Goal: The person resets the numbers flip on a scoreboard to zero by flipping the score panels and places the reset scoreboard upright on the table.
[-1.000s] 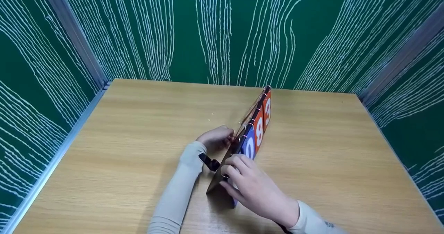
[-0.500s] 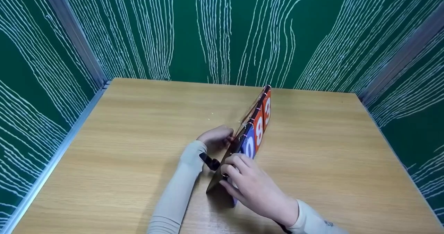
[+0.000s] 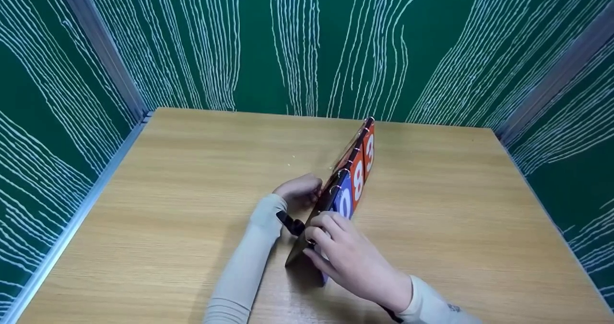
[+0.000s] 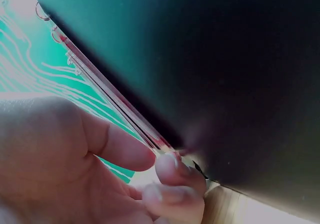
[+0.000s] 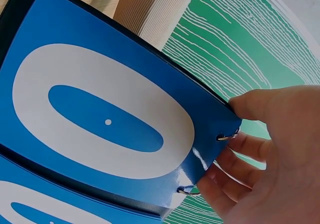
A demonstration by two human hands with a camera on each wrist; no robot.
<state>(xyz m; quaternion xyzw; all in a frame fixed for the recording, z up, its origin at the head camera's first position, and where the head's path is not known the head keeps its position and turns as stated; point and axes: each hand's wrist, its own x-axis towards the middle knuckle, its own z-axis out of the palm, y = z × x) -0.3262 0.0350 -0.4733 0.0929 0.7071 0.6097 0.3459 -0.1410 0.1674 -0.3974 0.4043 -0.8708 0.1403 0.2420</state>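
Observation:
A flip scoreboard [image 3: 343, 203] stands on edge, slanting away across the table, with red cards reading 3 and 8 and a blue 0 on its right face. My right hand [image 3: 357, 264] grips the near end of its top edge, thumb and fingers on either side beside the binding rings [image 5: 227, 136]. A blue 0 card [image 5: 176, 126] fills much of the right wrist view. Behind the board, my left hand [image 3: 301, 188] pinches the lower edge of several flipped cards [image 4: 107, 94] with curled fingers. The dark back panel [image 4: 240, 74] hides part of those fingertips.
The wooden table [image 3: 192, 170] extends on both sides of the scoreboard. Green walls with white wavy lines [image 3: 292, 41] enclose the back and sides. A black wrist camera [image 3: 291, 224] sits close to the board's back panel.
Behind the board, the flipped cards now hang slightly closer to it, with more red showing. Both hands stay almost where they were, and the scoreboard keeps its place.

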